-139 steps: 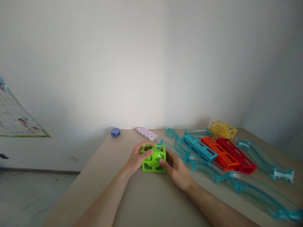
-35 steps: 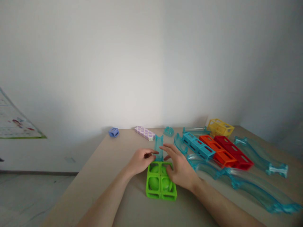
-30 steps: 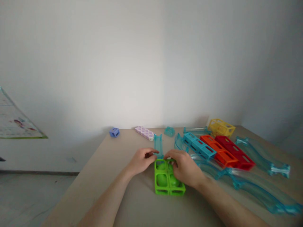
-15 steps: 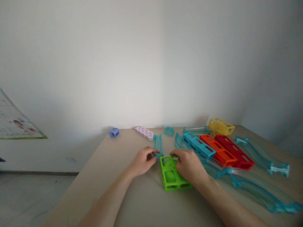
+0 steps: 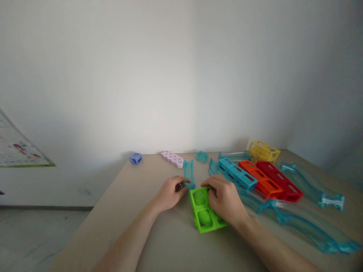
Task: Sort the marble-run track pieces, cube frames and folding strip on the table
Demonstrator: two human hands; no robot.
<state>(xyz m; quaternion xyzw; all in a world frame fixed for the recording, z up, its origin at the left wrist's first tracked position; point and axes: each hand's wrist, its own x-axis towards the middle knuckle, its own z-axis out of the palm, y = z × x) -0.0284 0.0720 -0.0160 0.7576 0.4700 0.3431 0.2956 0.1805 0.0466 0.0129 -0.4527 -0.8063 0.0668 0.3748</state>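
Note:
A bright green block of square frames point(image 5: 203, 212) lies flat on the tan table point(image 5: 136, 196), turned a little to the left. My right hand point(image 5: 225, 198) rests over its right side with fingers curled on its far edge, gripping it. My left hand point(image 5: 169, 193) sits just left of the block, fingers curled, thumb and fingertips pinching the near end of a short clear-blue straight track piece point(image 5: 188, 173) that points away from me. The track's near end meets the green block's far edge.
To the right lie blue point(image 5: 237, 174), orange point(image 5: 257, 178), red point(image 5: 279, 182) and yellow point(image 5: 262, 151) frame blocks and several long clear-blue curved tracks point(image 5: 303, 226). A lilac patterned bar point(image 5: 172, 159), a small blue cube point(image 5: 135, 158) and a small teal piece point(image 5: 201, 156) lie near the wall.
The green block went from being held upright in both hands to lying flat, then slid right and back toward the short track. My left hand took the track's end.

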